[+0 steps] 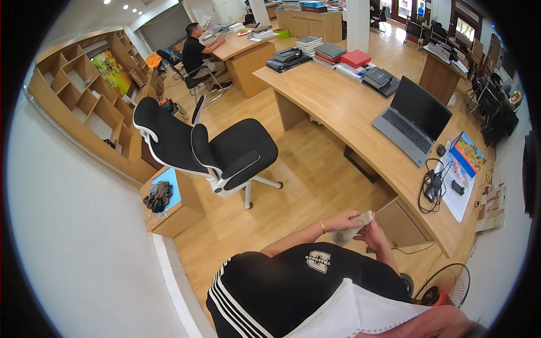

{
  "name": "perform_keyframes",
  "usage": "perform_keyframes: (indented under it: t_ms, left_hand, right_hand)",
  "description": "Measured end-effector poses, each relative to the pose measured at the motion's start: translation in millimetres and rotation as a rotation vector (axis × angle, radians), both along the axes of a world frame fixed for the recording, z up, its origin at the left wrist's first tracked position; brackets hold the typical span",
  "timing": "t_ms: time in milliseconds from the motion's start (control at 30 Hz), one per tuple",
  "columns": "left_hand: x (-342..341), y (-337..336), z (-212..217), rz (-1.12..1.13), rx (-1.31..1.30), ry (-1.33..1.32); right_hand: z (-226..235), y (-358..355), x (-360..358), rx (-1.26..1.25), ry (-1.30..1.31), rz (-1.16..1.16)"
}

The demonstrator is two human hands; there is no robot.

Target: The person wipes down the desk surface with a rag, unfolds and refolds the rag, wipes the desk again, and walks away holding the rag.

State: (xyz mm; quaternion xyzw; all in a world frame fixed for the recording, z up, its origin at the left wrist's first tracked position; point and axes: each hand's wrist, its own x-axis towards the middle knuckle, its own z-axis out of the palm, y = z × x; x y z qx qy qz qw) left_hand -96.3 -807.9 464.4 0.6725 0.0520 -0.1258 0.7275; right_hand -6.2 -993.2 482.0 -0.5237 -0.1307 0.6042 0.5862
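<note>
A crumpled greyish-white cloth (344,235) is bunched between my two hands, in front of my body and beside the near end of the wooden desk (338,107). My left hand (342,219), with a gold bracelet at the wrist, has its fingers closed over the upper side of the cloth. The fingers of my right hand (373,231) are wrapped round the cloth's right end. Nearest on the desktop are a black charger with its coiled cable (433,188) and an open grey laptop (411,127) with a dark screen.
A mouse (441,150) and a colourful desk calendar (469,152) lie past the laptop. Books and folders (332,52) line the desk's far end. A black swivel chair (242,149) stands left, by a low cabinet (186,211). An orange fan (442,293) stands lower right. Another person (195,53) sits farther back.
</note>
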Motion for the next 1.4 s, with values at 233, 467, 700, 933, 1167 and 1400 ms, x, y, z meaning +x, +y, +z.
perform_keyframes:
  t_ms: [233,467,700,933,1167,1400]
  left_hand:
    - [-47.7,-19.1,12.6,0.147,0.482,-0.338]
    - [-61.1,-68.3,7.5,0.055,0.389,-0.237]
    - [-54.0,-164.6,3.7,-0.008,-0.069,-0.107]
    - [-41.6,-282.3,18.3,-0.108,-0.244,-0.004]
    - [-31.6,-323.7,24.5,-0.081,-0.511,0.108]
    - [-39.1,-300.0,5.3,-0.125,-0.708,0.364]
  right_hand:
    - [12.3,-2.8,-72.4,0.091,0.212,-0.196]
    - [14.6,-56.4,-109.7,0.282,0.346,-0.305]
    - [5.4,-155.9,-127.2,0.404,0.325,-0.407]
    - [21.6,-288.4,-153.3,0.368,0.165,-0.644]
    - [15.4,-385.9,-176.5,0.078,-0.020,-0.806]
    - [-45.5,-446.1,-240.7,-0.204,0.147,-1.110]
